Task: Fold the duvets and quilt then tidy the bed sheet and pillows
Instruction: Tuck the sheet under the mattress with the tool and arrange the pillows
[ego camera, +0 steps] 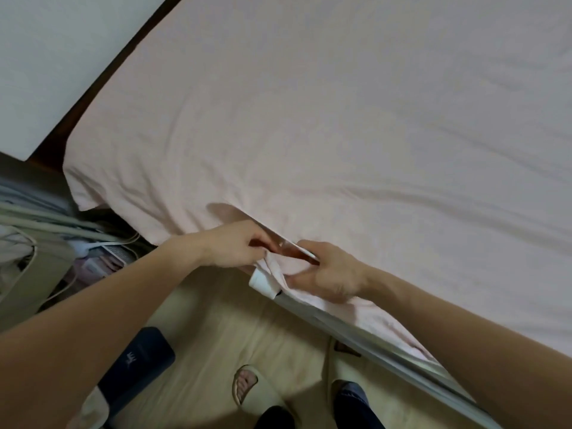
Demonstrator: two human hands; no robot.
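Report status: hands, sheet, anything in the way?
Left hand and right hand both gripping the pink sheet edge at the bed's side. Sheet spread but wrinkled. White rail end right below the hands.

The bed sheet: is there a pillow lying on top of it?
No. The pink bed sheet shows only bare, wrinkled cloth, and both hands grip its edge at the bed's side.

Bed sheet [340, 119] over mattress; slippers [247, 388] on floor [210, 320] before it
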